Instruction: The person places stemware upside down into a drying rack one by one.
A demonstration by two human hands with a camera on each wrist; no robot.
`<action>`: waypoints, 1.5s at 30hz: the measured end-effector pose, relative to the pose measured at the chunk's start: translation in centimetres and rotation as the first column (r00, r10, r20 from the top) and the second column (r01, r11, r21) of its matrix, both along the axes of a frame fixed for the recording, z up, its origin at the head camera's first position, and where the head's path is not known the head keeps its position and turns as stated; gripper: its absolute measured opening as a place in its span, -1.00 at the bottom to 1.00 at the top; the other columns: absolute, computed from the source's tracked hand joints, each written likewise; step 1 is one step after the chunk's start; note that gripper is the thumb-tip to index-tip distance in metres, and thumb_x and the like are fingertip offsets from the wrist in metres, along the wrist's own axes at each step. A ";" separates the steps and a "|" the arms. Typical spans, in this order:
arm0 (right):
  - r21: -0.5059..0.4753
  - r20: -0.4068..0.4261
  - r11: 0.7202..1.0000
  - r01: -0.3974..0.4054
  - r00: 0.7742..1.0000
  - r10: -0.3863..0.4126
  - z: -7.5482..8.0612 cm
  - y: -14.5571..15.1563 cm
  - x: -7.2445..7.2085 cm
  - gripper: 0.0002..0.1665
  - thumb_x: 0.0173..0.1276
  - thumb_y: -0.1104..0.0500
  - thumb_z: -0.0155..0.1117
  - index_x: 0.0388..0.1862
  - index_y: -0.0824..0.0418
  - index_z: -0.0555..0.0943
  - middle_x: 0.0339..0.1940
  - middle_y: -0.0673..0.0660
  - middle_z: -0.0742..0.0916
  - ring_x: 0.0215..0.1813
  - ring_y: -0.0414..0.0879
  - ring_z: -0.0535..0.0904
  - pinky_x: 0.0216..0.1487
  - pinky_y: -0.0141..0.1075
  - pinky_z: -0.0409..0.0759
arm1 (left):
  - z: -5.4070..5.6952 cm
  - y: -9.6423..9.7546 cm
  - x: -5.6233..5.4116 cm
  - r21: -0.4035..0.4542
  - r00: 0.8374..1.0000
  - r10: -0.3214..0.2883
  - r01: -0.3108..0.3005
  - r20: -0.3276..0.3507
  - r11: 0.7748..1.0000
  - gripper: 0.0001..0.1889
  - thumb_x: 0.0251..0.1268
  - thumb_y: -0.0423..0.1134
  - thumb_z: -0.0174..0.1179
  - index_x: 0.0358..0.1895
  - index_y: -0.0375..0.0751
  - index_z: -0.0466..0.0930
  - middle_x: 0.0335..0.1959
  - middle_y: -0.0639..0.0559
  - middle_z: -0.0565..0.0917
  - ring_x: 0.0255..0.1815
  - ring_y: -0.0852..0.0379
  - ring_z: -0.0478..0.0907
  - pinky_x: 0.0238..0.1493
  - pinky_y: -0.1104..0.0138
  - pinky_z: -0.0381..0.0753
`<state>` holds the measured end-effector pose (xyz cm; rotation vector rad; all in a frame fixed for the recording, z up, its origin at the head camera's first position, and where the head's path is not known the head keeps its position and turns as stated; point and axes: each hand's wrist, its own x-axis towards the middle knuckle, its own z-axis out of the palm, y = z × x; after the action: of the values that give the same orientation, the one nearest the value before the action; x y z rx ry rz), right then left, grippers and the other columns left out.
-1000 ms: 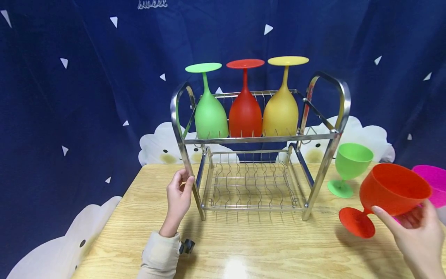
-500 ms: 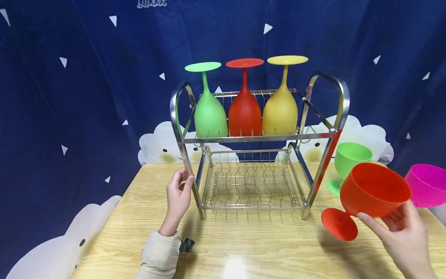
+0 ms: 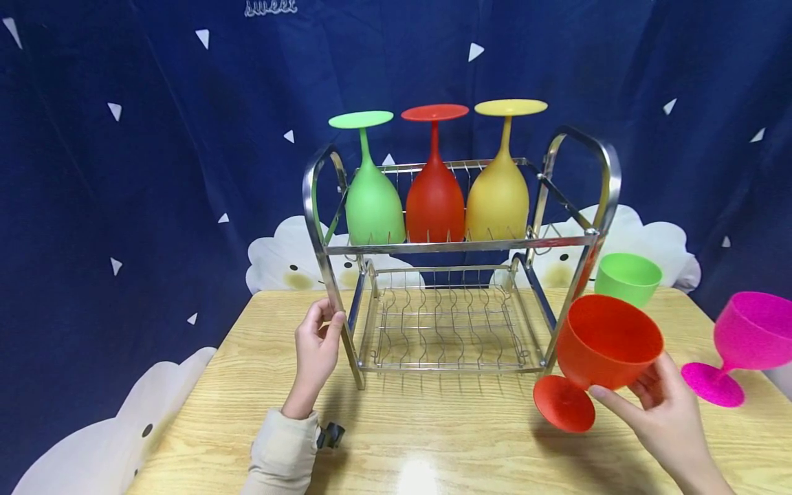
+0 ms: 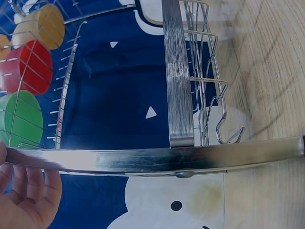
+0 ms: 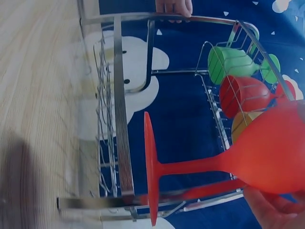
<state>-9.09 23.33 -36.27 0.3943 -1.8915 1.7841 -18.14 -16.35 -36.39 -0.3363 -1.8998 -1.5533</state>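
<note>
My right hand (image 3: pixel 665 416) grips a red plastic goblet (image 3: pixel 609 344) by its bowl, at the right front of the metal dish rack (image 3: pixel 458 245). The goblet tilts, its mouth facing up and right and its foot low on the left. In the right wrist view the red goblet (image 5: pixel 271 148) shows stem and foot against the rack. My left hand (image 3: pixel 318 350) pinches the rack's left front leg between thumb and fingers. Upside down on the upper tier stand a green goblet (image 3: pixel 374 206), a red goblet (image 3: pixel 435 203) and a yellow goblet (image 3: pixel 498 199).
A light green goblet (image 3: pixel 629 278) stands on the table (image 3: pixel 247 412) behind the held one, partly hidden by it. Farther right stands a magenta goblet (image 3: pixel 755 333). The rack's lower tier (image 3: pixel 448 330) is a bare wire tray. A dark blue curtain (image 3: pixel 155 172) hangs behind.
My right hand has carried the red goblet leftward, from beside the magenta goblet to the rack's right front leg. My left hand stays on the rack's left leg.
</note>
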 end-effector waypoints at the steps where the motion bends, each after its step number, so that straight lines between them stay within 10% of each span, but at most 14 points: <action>1: 0.000 -0.003 1.000 -0.010 1.000 0.010 0.0 -0.2 -0.1 -0.06 -0.25 0.76 0.23 0.22 0.37 0.30 -0.06 0.03 0.58 -0.13 -0.25 0.53 -0.07 -0.61 0.45 | 0.0 -0.1 0.0 0.004 1.000 -0.002 0.002 0.001 1.000 -0.86 0.21 -0.48 0.10 -0.21 -0.53 0.46 -0.42 -0.21 0.52 -0.36 0.27 0.46 -0.49 0.53 0.49; 12: 0.052 -0.043 0.992 -0.118 0.992 0.121 -0.1 -2.7 -0.8 -0.10 -0.23 0.73 0.24 0.21 0.43 0.28 -0.02 0.02 0.56 -0.09 -0.26 0.53 -0.04 -0.57 0.46 | 0.7 -0.6 0.5 -0.016 1.000 -0.001 0.001 0.013 1.000 -0.80 0.13 -0.54 0.15 -0.16 -0.52 0.47 -0.34 -0.25 0.57 -0.30 0.22 0.52 -0.34 0.52 0.56; 18: 0.140 -0.026 0.982 -0.129 0.991 0.134 -0.2 -3.8 -1.1 -0.08 -0.20 0.68 0.30 0.24 0.43 0.26 0.02 0.02 0.55 -0.04 -0.24 0.51 -0.02 -0.57 0.45 | 1.3 -0.7 1.9 -0.077 0.989 0.038 -0.050 -0.143 0.996 -0.73 0.00 -0.62 0.19 -0.17 -0.56 0.43 -0.34 -0.29 0.54 -0.30 0.07 0.50 -0.32 0.50 0.57; 25: 0.185 -0.026 0.968 -0.172 0.983 0.180 -0.3 -5.2 -1.4 -0.06 -0.23 0.64 0.36 0.24 0.43 0.26 0.03 0.00 0.57 0.00 -0.23 0.50 0.00 -0.54 0.46 | 2.4 0.7 3.7 -0.158 0.965 -0.154 0.122 -0.213 0.980 -0.61 -0.13 -0.72 0.19 -0.11 -0.56 0.42 -0.34 -0.29 0.53 -0.31 0.13 0.51 -0.33 0.46 0.58; 34: 0.302 -0.027 0.938 -0.170 0.982 0.187 -0.3 -7.0 -1.9 -0.04 -0.26 0.51 0.48 0.23 0.33 0.32 -0.03 0.04 0.63 -0.05 -0.27 0.54 -0.07 -0.52 0.51 | 3.6 4.1 4.5 -0.293 0.892 -0.450 0.422 -0.034 0.858 -0.35 -0.08 -0.52 0.30 0.19 -0.33 0.30 -0.02 -0.18 0.49 -0.07 0.01 0.48 -0.22 0.25 0.62; 45: 0.454 0.012 0.861 -0.228 0.968 0.250 -0.3 -8.4 -2.3 -0.05 -0.22 0.24 0.57 0.23 0.25 0.34 -0.10 0.09 0.64 -0.14 -0.20 0.57 -0.12 -0.43 0.56 | 4.6 6.3 3.8 -0.452 0.824 -0.531 0.557 0.197 0.697 -0.17 -0.11 -0.24 0.39 0.32 -0.12 0.19 0.23 0.00 0.30 0.09 0.09 0.36 -0.10 0.33 0.56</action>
<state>-11.43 14.96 -36.57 0.8659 -2.3030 1.4376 -14.34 -10.00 -31.76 -1.1998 -2.3663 -1.3860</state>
